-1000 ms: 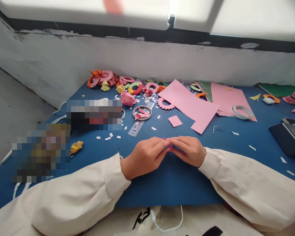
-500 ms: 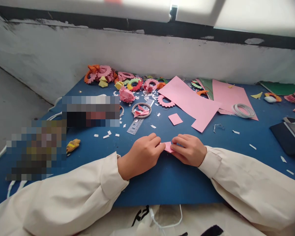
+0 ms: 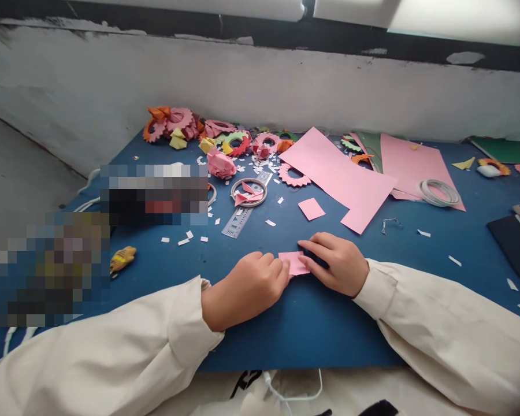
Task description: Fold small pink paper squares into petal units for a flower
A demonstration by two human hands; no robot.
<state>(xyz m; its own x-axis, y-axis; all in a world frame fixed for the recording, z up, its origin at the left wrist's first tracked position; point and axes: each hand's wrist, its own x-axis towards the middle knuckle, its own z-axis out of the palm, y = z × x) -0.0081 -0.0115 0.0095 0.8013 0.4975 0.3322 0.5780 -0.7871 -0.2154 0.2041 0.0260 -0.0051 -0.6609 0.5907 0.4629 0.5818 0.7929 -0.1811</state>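
Note:
A small pink paper piece (image 3: 293,263) lies on the blue table between my hands, close to the front edge. My left hand (image 3: 253,284) has its fingers closed on the paper's left side, with the fingertips at its lower corner. From the right, my right hand (image 3: 338,263) reaches over with thumb and index finger apart, the thumb touching the paper's right side. Farther back lies a separate pink square (image 3: 311,209). A clear ruler (image 3: 235,224) has a tape ring (image 3: 264,193) resting on it, with folded pink pieces inside the ring.
Large pink sheets (image 3: 342,176) spread across the back right, with white rings (image 3: 437,193) on one. Colourful paper rings and crumpled pieces (image 3: 221,164) line the back left. A yellow figure (image 3: 123,259) lies left; a dark phone-like object (image 3: 513,240) lies right. White scraps are scattered about.
My right hand's thumb and index finger have spread from their pinch. The small paper now lies flatter, showing more of its surface. The view has shifted slightly.

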